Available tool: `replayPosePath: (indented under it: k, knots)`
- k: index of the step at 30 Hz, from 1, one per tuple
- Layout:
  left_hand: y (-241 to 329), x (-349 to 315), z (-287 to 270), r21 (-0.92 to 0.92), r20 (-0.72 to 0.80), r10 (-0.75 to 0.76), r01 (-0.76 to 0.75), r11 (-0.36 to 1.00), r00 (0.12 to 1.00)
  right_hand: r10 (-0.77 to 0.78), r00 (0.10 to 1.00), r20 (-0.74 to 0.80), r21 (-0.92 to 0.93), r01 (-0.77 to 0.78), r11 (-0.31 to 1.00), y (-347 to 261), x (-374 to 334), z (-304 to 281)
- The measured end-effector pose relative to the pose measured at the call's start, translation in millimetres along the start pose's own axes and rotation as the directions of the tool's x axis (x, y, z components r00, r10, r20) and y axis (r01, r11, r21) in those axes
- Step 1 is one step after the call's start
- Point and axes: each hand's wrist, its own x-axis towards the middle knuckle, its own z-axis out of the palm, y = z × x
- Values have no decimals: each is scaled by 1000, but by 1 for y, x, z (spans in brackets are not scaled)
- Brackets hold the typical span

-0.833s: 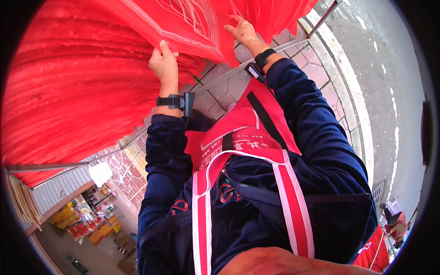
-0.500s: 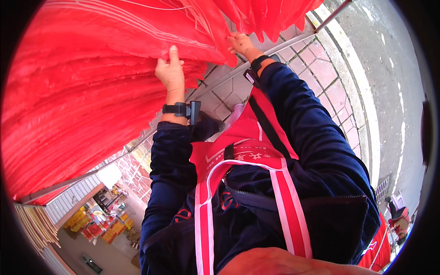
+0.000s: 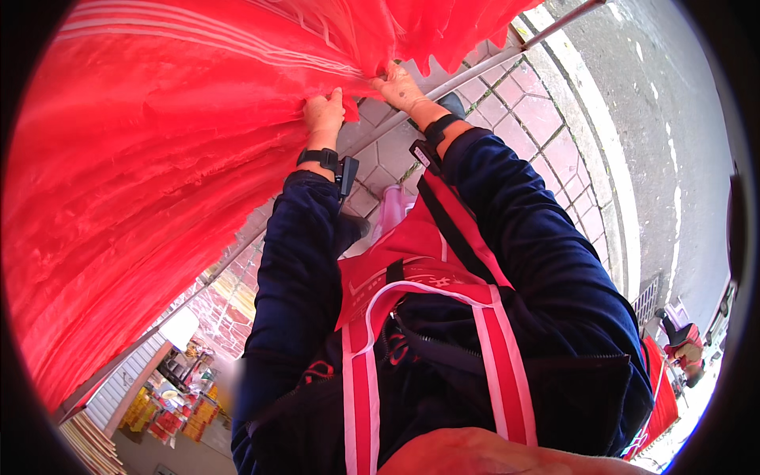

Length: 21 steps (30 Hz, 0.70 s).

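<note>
A wide sheet of thin red fabric (image 3: pixel 158 158), gathered in many folds, fills the upper left. White cords (image 3: pixel 261 46) run across it and come together near my right hand (image 3: pixel 400 87). That hand is closed in a pinch on the fabric where the cords meet; its fingertips are partly lost in the folds. Just left of it, my left hand (image 3: pixel 324 115) is closed on the fabric's near edge, thumb pointing up. The two hands are a short way apart. Each wrist wears a black strap with a small device.
A metal rail (image 3: pixel 467 75) runs slantwise under the fabric, just past my hands. Below lie paving tiles (image 3: pixel 522 119), with a kerb (image 3: pixel 609 158) and grey road at right. Goods (image 3: pixel 166 412) stand at lower left; another person (image 3: pixel 682 344) is at far right.
My left hand has moved right, toward my right hand, and its fingers have closed further on the fabric. My right hand has shifted slightly left. The cords are drawn tighter together.
</note>
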Motion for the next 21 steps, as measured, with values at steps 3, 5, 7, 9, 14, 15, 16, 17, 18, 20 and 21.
replayPosePath:
  k: [3, 5, 7, 9, 14, 15, 16, 17, 18, 20, 21]
  knots:
    - [-16, 18, 19, 56, -39, 102, -100, 993, 994, 71, 997, -31, -226, -76, 971, -12, -7, -5]
    - [-20, 22, 30, 46, -8, 140, -139, 989, 990, 75, 997, -34, -353, -82, 932, -18, -11, -7]
    - [-16, 23, 36, 28, 79, -47, 44, 999, 996, 44, 998, -43, -395, -58, 917, -17, -11, -8]
    - [-13, 19, 38, -13, 133, -154, 157, 987, 979, 126, 991, -56, -274, -136, 952, -9, -7, -7]
    - [-22, 0, 20, -88, -18, -113, 111, 990, 993, 391, 914, -109, 452, -304, 838, 23, 12, -6]
    - [-25, -3, 13, -112, -33, -148, 143, 983, 989, 316, 941, -123, 420, -239, 876, 28, 16, -7]
    - [-30, -9, 4, -138, -47, -183, 175, 975, 982, 292, 946, -140, 379, -221, 898, 32, 21, -8]
    - [-32, -13, -3, -162, -63, -221, 209, 965, 973, 266, 951, -156, 337, -202, 920, 36, 23, -8]
    - [-32, -16, -8, -186, -55, -255, 241, 953, 965, 258, 951, -171, 356, -185, 916, 41, 24, -10]
    - [-32, -23, -18, -221, -45, -326, 309, 925, 944, 212, 959, -188, 416, -118, 902, 48, 27, -11]
    - [-31, -27, -20, -256, -67, -336, 309, 916, 940, 213, 946, -245, 336, -123, 934, 53, 28, -12]
